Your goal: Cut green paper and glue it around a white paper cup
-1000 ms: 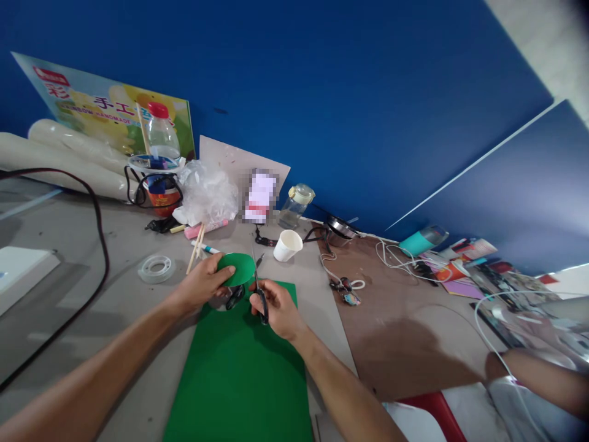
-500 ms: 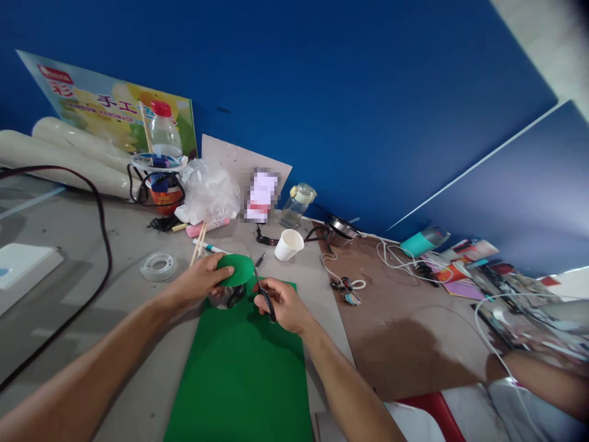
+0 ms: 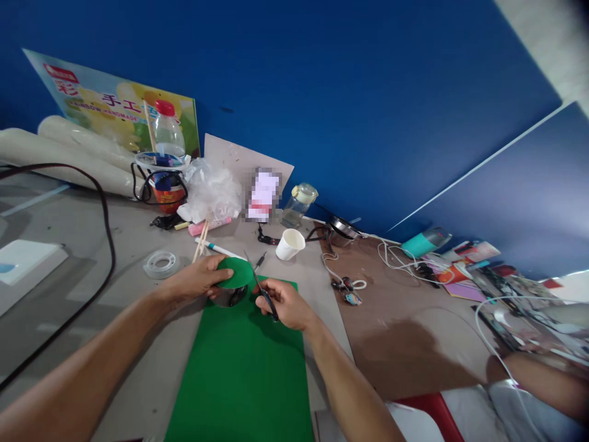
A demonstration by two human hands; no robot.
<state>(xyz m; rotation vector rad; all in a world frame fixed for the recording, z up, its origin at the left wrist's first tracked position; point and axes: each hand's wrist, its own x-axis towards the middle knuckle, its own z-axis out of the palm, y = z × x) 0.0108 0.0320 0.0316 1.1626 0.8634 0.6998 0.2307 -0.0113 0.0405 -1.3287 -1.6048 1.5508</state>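
Between the thumb and fingers of my left hand [image 3: 207, 275] is a round piece of green paper [image 3: 235, 273]. My right hand [image 3: 285, 304] is closed around the dark handles of a pair of scissors [image 3: 267, 298], whose blades point up and away beside the paper's right edge. Whether the blades touch the paper I cannot tell. A large green sheet [image 3: 243, 374] lies flat beneath both hands. Just under the round piece sits a roll of tape [image 3: 225, 299] with a dark core, partly hidden by it and my left fingers.
A white paper cup [image 3: 291, 244] stands beyond my right hand, with a lidded glass jar [image 3: 299, 205] behind it. Clear tape [image 3: 161, 264] and chopsticks [image 3: 201, 240] lie left. A black cable [image 3: 109, 233] crosses the left side. Another person's arm [image 3: 538, 377] rests at far right.
The round paper has turned or tilted slightly in my left hand. The scissors' blades look a little more apart. The camera view has shifted slightly.
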